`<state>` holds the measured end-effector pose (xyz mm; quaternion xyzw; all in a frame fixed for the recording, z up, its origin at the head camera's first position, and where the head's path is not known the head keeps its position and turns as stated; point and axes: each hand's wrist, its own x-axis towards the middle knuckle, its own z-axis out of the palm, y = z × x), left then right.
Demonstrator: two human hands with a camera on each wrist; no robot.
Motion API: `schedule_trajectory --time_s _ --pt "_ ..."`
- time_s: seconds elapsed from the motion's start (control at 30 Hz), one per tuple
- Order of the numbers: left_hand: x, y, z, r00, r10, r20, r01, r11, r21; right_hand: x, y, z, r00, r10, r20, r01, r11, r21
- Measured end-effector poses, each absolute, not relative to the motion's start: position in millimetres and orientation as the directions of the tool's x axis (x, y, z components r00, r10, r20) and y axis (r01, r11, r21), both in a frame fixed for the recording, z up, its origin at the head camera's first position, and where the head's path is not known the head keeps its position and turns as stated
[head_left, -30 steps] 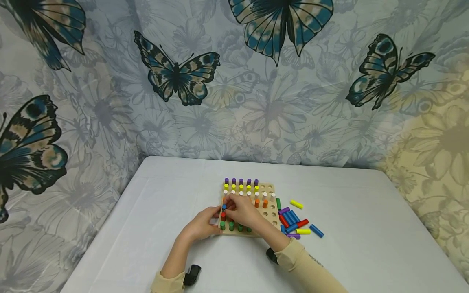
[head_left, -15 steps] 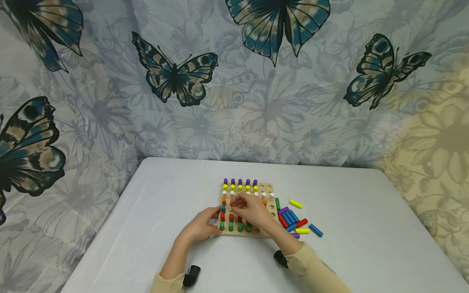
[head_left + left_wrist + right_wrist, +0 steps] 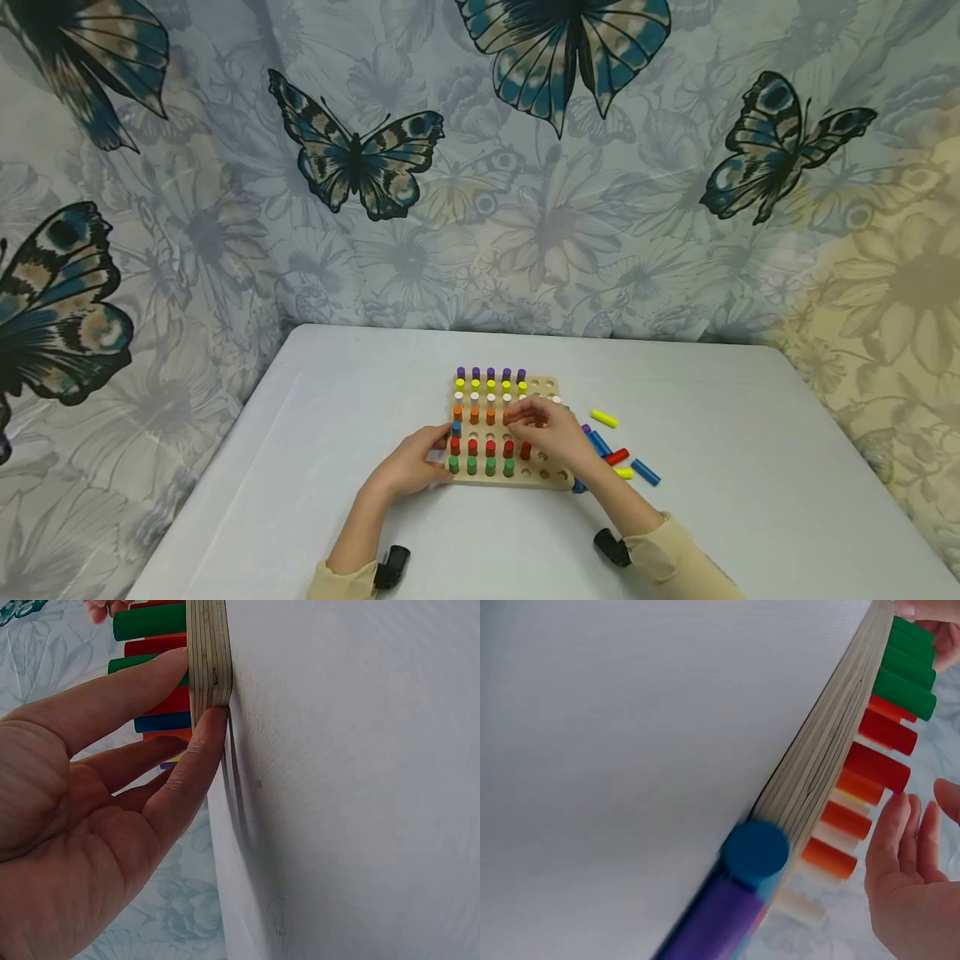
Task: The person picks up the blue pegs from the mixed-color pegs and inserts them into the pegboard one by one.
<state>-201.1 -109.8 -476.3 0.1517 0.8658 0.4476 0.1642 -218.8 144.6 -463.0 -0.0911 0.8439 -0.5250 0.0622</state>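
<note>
A wooden pegboard [image 3: 517,482] lies on the table with upright pegs in coloured rows: purple, yellow, white, orange, red and green. One blue peg [image 3: 456,428] stands at the left end of the row between orange and red. My left hand [image 3: 411,462] grips the board's left front corner; in the left wrist view its thumb and a finger touch the layered edge [image 3: 210,660]. Over the right part of the board hovers my right hand [image 3: 553,435], hiding some white and orange pegs. Its thumb and fingers are apart in the right wrist view, with nothing between them.
Loose pegs lie right of the board, partly behind my right forearm: a yellow peg [image 3: 603,418], a red peg [image 3: 617,457] and a blue peg [image 3: 645,472] among them. A purple peg [image 3: 712,922] looms close in the right wrist view. Butterfly-patterned cloth [image 3: 480,208] hangs behind the table.
The right hand has left the blue peg, which now stands in the board, and has moved right across the board. The left hand stays at the corner.
</note>
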Motion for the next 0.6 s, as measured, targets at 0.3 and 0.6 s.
schedule_trajectory --time_s 0.3,0.6 --pt "-199.3 -108.9 -474.2 -0.901 0.411 -0.136 0.122 0.543 0.831 -208.4 168.0 -461.1 -0.982 -0.171 -0.080 0.014 0.355 -0.935" --pt "-201.3 -110.3 -478.0 -0.901 0.409 -0.145 0.124 0.561 0.818 -198.8 200.1 -465.6 -0.984 -0.137 -0.118 0.057 0.383 -0.922"
